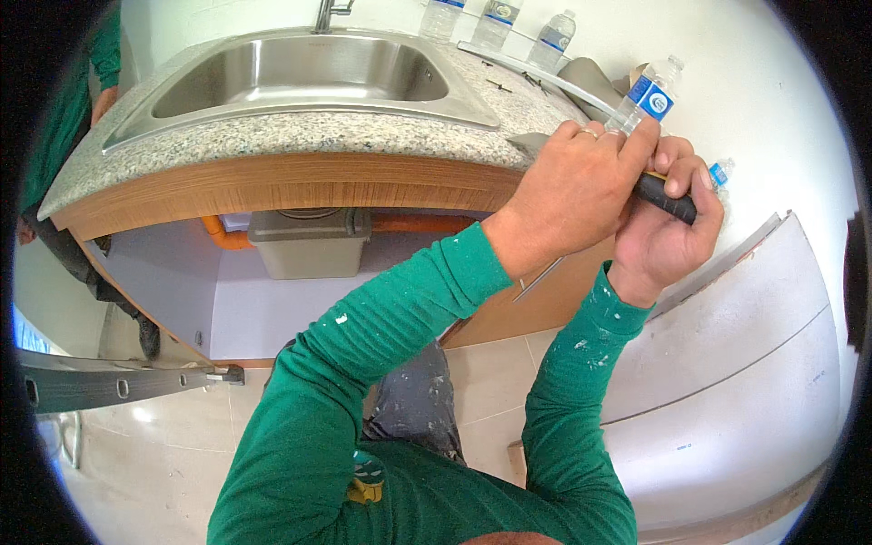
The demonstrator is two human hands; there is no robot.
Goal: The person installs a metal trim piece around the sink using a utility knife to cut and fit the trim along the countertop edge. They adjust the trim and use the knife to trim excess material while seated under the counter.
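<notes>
My left hand [579, 189] is closed at the right end of the counter, knuckles up. What its fingers grip is hidden. Tight against it, my right hand [669, 238] wraps round a tool with a black and yellow handle [668, 198]. A flat grey metal blade [529, 143] shows past the left hand; whether it belongs to that handle I cannot tell. Just behind my fingers a clear plastic bottle [652, 98] with a blue label leans, its lower part covered. The speckled stone countertop [318, 136] runs beneath and beside my left hand.
A steel sink [300, 77] with a faucet [329, 13] is set in the counter. Several more bottles [551, 38] line the wall. Below are a grey box [309, 243] and orange pipe [227, 234]. White panels [727, 391] lean right; a ladder [118, 381] and another person [68, 136] are left.
</notes>
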